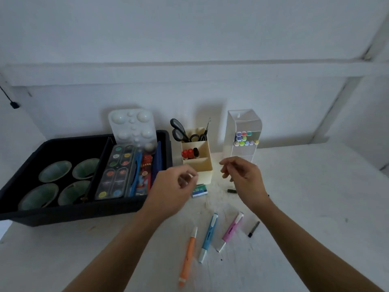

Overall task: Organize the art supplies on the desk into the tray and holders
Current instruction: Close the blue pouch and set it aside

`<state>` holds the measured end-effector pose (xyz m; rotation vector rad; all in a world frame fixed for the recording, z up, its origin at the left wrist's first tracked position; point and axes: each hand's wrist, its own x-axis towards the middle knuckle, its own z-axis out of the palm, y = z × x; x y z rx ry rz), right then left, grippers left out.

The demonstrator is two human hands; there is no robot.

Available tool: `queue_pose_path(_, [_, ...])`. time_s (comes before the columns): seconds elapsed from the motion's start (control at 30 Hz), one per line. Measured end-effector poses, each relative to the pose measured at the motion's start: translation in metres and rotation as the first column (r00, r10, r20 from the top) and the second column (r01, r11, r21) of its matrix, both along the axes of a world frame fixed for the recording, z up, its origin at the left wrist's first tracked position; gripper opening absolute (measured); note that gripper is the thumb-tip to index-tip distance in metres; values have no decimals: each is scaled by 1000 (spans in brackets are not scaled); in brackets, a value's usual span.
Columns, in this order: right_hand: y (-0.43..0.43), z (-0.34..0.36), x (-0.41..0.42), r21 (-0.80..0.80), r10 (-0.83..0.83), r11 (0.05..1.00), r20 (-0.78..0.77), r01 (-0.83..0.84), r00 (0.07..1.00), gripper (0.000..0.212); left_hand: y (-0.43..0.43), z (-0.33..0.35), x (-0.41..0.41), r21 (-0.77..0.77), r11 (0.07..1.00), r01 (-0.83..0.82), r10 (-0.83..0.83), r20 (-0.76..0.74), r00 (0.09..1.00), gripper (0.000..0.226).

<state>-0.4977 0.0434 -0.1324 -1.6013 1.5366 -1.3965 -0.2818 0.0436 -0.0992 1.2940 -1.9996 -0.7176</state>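
Observation:
Three highlighter pens lie loose on the white desk between my forearms: an orange pen, a blue pen and a pink pen. A short black stick lies right of them, and a small black piece lies under my right hand. A small green-blue box sits in front of the cream holder. My left hand and my right hand hover above the desk either side of that holder, fingers loosely curled, with nothing visible in them.
The black tray at left holds several green cups, a watercolour set and a white mixing palette. Scissors and red markers stand in the cream holder. A clear holder contains coloured markers.

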Motion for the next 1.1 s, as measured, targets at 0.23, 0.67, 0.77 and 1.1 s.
queue_pose_path(0.23, [25, -57, -47, 71, -14, 995, -578, 67, 816, 15, 24, -53, -56, 282, 959, -10, -122, 445, 887, 11])
queue_pose_path(0.67, [1, -84, -78, 225, 107, 971, -705, 78, 701, 24, 20, -81, -82, 121, 980, -156, 87, 445, 891, 23])
queue_pose_path(0.77, [-4, -83, -84, 114, 4, 989, -634, 89, 773, 16, 20, -77, -100, 58, 998, 21, -45, 444, 895, 29])
queue_pose_path(1.1, [16, -58, -110, -33, -153, 988, -311, 150, 938, 13, 39, -99, -162, 43, 978, 204, -190, 582, 791, 33])
